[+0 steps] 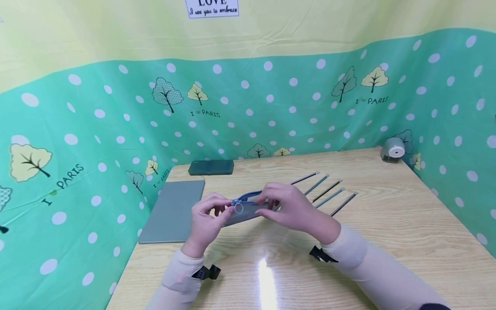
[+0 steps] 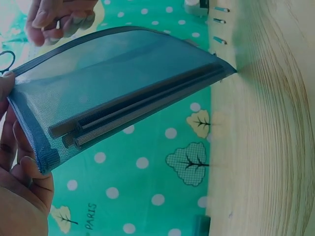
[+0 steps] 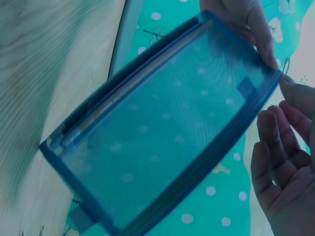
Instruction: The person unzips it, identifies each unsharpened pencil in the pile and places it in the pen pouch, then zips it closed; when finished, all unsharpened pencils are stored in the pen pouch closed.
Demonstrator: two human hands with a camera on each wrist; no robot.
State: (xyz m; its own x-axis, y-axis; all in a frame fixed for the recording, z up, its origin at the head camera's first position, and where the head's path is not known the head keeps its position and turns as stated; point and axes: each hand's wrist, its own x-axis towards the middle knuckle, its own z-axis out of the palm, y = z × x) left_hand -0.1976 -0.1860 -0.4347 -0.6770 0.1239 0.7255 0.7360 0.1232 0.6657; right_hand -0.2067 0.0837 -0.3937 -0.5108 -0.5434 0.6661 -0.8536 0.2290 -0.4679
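Observation:
A mesh zipper pouch point(image 1: 244, 215) with blue trim is held up over the table, tilted. Several long pencil-like sticks point(image 2: 142, 101) show through its mesh, lying along the lower edge. My left hand point(image 1: 209, 217) pinches the pouch's corner beside the zipper's ring pull point(image 1: 238, 208). Close to the zipper edge is my right hand point(image 1: 288, 206), its fingers loosely bent and its thumb apart from them. In the left wrist view a gap shows between the right hand point(image 2: 64, 19) and the pouch. Two blue bands stand apart along the top edge in the head view.
Several pencils point(image 1: 327, 190) lie side by side on the table right of the pouch. A grey flat board point(image 1: 172, 211) lies at the left, with a dark green case point(image 1: 211, 167) behind it. At the back right stands a pencil sharpener point(image 1: 392, 150). Patterned cloth point(image 1: 232, 107) hangs around the table.

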